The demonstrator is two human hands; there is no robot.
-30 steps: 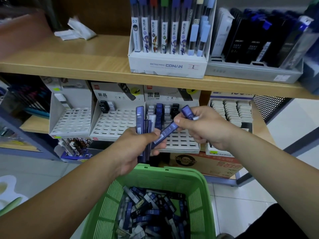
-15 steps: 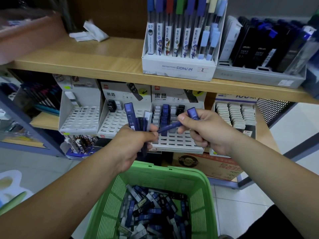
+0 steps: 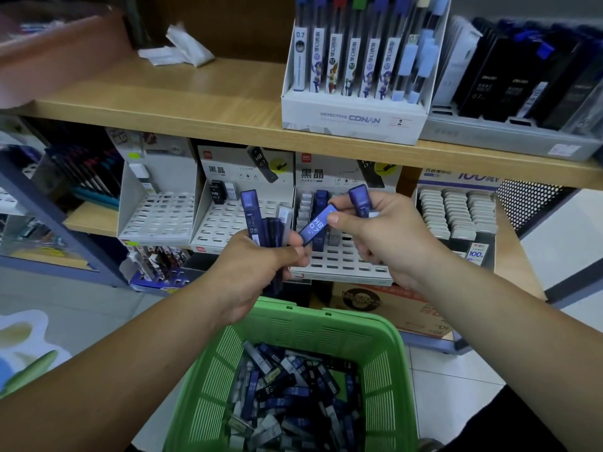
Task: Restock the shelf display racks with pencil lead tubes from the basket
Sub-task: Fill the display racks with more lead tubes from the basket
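Note:
My left hand (image 3: 257, 272) grips a bundle of several blue pencil lead tubes (image 3: 266, 223), held upright above the green basket (image 3: 313, 324). My right hand (image 3: 388, 236) pinches one blue tube marked HB 0.7 (image 3: 317, 226) between thumb and fingers and holds a second blue tube (image 3: 360, 197) higher up. The basket holds several more blue, black and grey tubes (image 3: 287, 402). Behind my hands on the lower shelf stand three white slotted racks: a left rack (image 3: 160, 213), a middle rack (image 3: 225, 220) with two tubes at its back, and a right rack (image 3: 339, 262) partly filled.
A wooden upper shelf (image 3: 195, 102) carries a white Conan pencil box (image 3: 354, 115), a grey tray of dark packs (image 3: 509, 135) and crumpled paper (image 3: 177, 53). An eraser display (image 3: 456, 213) stands right of the racks. A cardboard box (image 3: 391, 305) sits below them.
The view has shifted, so the shelves sit further right and lower. My right hand has drawn the HB 0.7 tube away from the bundle in my left hand.

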